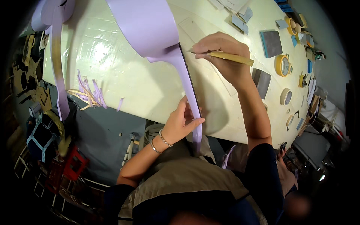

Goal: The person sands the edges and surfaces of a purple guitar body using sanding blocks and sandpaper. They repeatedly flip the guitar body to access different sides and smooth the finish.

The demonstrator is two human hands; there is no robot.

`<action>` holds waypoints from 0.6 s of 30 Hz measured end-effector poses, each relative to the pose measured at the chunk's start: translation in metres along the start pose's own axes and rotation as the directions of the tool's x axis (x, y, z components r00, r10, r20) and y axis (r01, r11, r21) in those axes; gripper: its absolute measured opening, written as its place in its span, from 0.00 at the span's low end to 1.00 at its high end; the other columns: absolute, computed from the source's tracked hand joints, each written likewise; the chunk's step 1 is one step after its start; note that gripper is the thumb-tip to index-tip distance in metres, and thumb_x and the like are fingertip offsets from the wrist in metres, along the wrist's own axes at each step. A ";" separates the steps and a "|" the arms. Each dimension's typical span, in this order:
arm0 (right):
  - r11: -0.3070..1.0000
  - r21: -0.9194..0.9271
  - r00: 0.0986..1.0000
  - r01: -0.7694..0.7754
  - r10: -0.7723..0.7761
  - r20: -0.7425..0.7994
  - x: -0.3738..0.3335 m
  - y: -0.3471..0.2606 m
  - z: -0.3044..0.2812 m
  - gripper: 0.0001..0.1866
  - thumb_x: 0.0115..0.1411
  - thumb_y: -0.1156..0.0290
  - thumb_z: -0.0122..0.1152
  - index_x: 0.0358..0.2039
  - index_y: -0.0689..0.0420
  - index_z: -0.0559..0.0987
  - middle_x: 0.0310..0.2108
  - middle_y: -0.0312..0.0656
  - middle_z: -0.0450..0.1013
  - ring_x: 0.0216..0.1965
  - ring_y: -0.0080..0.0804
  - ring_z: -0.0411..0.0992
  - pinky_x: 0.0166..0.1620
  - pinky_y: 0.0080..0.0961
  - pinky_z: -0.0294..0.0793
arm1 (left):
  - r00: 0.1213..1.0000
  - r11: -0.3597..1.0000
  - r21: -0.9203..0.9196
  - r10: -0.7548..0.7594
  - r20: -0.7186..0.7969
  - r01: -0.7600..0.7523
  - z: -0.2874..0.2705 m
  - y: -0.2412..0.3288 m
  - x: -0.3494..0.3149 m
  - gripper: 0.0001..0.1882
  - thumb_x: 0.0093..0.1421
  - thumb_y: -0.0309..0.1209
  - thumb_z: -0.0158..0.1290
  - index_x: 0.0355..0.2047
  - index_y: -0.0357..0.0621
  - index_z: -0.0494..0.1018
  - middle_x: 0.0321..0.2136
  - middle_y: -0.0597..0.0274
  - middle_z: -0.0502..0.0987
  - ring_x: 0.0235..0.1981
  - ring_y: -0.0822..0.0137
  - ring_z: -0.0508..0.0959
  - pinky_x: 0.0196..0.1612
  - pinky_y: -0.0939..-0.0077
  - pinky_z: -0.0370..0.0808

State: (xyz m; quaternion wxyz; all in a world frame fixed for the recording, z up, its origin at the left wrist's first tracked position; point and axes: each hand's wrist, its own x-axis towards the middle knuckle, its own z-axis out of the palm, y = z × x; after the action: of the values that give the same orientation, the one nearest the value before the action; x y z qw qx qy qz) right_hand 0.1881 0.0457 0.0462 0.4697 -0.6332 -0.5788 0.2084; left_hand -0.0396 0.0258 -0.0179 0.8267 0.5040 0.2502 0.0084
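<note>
Toward one o'clock, I see the right hand (228,43) pinching a yellow tool (236,59); the left hand (177,122) grips the lavender strip (183,75), probably steadying it.

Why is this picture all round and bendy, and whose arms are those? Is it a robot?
No robot here, just a person with two bare hands. The picture comes from a camera worn on their head, looking down. Its very wide lens bends straight edges and leaves the corners dark.

The left hand holds the narrow end of a long lilac piece that widens into a curve. The right hand holds a thin yellow tool, its tip close to the piece's dark edge. I can't tell exactly what tool it is.

On the pale, shiny table are thin lilac and tan strips, rolls that look like tape, and dark grey blocks. Another lilac piece hangs over the table's edge on the left.
</note>
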 end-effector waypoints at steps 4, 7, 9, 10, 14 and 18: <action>0.994 -0.009 0.994 0.113 -0.113 -0.011 0.016 0.009 0.009 0.06 0.44 0.80 0.67 0.25 0.60 0.79 0.26 0.37 0.76 0.29 0.31 0.74 0.31 0.20 0.74 | 0.997 0.996 -0.056 -0.073 0.009 0.074 0.004 -0.006 -0.003 0.41 0.57 0.28 0.56 0.64 0.44 0.42 0.43 0.53 0.73 0.42 0.64 0.77 0.46 0.72 0.74; 0.993 0.041 0.993 0.113 -0.114 0.020 0.022 0.013 0.010 0.06 0.43 0.80 0.66 0.25 0.61 0.79 0.26 0.38 0.75 0.29 0.31 0.73 0.31 0.20 0.73 | 0.997 0.996 -0.056 -0.076 0.012 0.076 0.003 -0.007 -0.003 0.40 0.57 0.28 0.55 0.64 0.44 0.43 0.43 0.54 0.73 0.41 0.66 0.78 0.45 0.73 0.74; 0.992 0.051 0.992 0.112 -0.115 0.043 0.025 0.012 0.011 0.06 0.43 0.80 0.66 0.25 0.61 0.79 0.26 0.38 0.75 0.29 0.31 0.73 0.31 0.20 0.73 | 0.997 0.995 -0.056 -0.079 0.016 0.080 0.002 -0.007 -0.003 0.40 0.57 0.28 0.55 0.64 0.44 0.43 0.43 0.55 0.74 0.41 0.67 0.78 0.45 0.73 0.74; 0.992 0.043 0.991 0.121 -0.123 0.049 0.026 0.012 0.011 0.06 0.44 0.80 0.66 0.25 0.61 0.79 0.26 0.38 0.75 0.29 0.31 0.73 0.31 0.20 0.73 | 0.997 0.995 -0.055 -0.081 0.016 0.082 0.002 -0.007 -0.003 0.40 0.57 0.28 0.55 0.64 0.44 0.43 0.43 0.55 0.74 0.41 0.67 0.78 0.45 0.73 0.74; 0.992 0.034 0.990 0.125 -0.127 0.057 0.028 0.015 0.014 0.06 0.44 0.80 0.66 0.25 0.60 0.79 0.25 0.38 0.75 0.29 0.31 0.73 0.32 0.20 0.73 | 0.997 0.996 -0.054 -0.073 0.011 0.073 0.002 -0.008 -0.003 0.41 0.57 0.27 0.55 0.64 0.44 0.43 0.42 0.56 0.74 0.41 0.67 0.78 0.45 0.74 0.74; 0.991 -0.008 0.988 0.133 -0.132 0.078 0.025 0.017 0.013 0.06 0.44 0.80 0.66 0.26 0.60 0.79 0.25 0.38 0.75 0.29 0.31 0.73 0.32 0.21 0.72 | 0.998 0.996 -0.055 -0.069 0.012 0.070 0.002 -0.008 -0.002 0.41 0.57 0.26 0.55 0.64 0.44 0.43 0.42 0.56 0.74 0.40 0.68 0.78 0.45 0.74 0.74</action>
State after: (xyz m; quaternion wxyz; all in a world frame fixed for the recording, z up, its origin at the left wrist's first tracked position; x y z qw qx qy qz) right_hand 0.1929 0.0756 0.0334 0.4554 -0.5879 -0.6389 0.1971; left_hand -0.0425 0.0196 -0.0231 0.8415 0.4717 0.2629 -0.0160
